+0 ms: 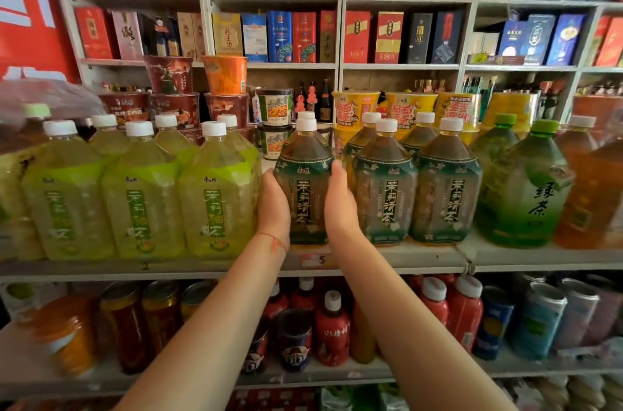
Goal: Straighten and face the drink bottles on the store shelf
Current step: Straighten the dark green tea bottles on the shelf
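A dark-green-labelled tea bottle (306, 188) with a white cap stands upright on the middle shelf (421, 260), its label facing me. My left hand (273, 205) grips its left side and my right hand (339, 205) grips its right side. Two matching dark-green tea bottles (386, 188) (446, 188) stand right of it, labels forward. Three light-green tea bottles (64, 198) (141, 198) (215, 195) fill the shelf to the left, more behind them. My fingers are hidden behind the gripped bottle.
A big green-capped tea bottle (526, 188) and an orange-brown one (593, 191) stand at the right. Instant noodle cups (224, 73) are stacked behind the bottles. Red bottles (332, 333) and cans (539, 319) sit on the lower shelf; boxed goods (303, 36) line the upper shelves.
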A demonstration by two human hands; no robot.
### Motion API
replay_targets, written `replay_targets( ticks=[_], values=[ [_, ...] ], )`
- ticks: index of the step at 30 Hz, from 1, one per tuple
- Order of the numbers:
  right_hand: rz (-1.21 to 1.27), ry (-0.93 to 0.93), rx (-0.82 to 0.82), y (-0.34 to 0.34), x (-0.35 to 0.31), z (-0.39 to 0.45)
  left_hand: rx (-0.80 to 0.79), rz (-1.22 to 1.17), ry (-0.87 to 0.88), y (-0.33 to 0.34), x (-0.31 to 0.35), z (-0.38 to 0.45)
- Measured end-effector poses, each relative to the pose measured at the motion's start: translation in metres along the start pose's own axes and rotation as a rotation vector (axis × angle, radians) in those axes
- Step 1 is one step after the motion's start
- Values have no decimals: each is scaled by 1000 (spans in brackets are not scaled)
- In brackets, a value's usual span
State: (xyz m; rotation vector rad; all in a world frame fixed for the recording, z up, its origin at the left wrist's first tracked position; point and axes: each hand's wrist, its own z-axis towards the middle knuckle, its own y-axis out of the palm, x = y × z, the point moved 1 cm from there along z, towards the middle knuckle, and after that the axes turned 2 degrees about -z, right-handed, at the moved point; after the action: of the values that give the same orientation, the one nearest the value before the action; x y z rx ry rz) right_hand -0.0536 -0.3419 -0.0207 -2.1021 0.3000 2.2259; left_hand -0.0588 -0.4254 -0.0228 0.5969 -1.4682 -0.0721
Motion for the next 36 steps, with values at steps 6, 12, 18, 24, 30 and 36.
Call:
replay_targets(
  ticks=[6,12,18,24,30,36],
  values=[
    [168,146,-10,1,-4,7,6,-18,-25,-1,1,1],
    [156,207,-10,4,-2,13,-19,6,8,-3,2,-4],
    [122,215,1,-4,3,6,-43,110,56,-12,-9,-3],
    [135,198,-99,-13,0,-9,-82,158,38,-15,2,-16],
    [209,158,-201,-16,-2,-7,-76,357,344,-12,20,-39],
    [128,95,-198,-13,-4,1,-67,1225,1230,-9,32,-34]
  ],
)
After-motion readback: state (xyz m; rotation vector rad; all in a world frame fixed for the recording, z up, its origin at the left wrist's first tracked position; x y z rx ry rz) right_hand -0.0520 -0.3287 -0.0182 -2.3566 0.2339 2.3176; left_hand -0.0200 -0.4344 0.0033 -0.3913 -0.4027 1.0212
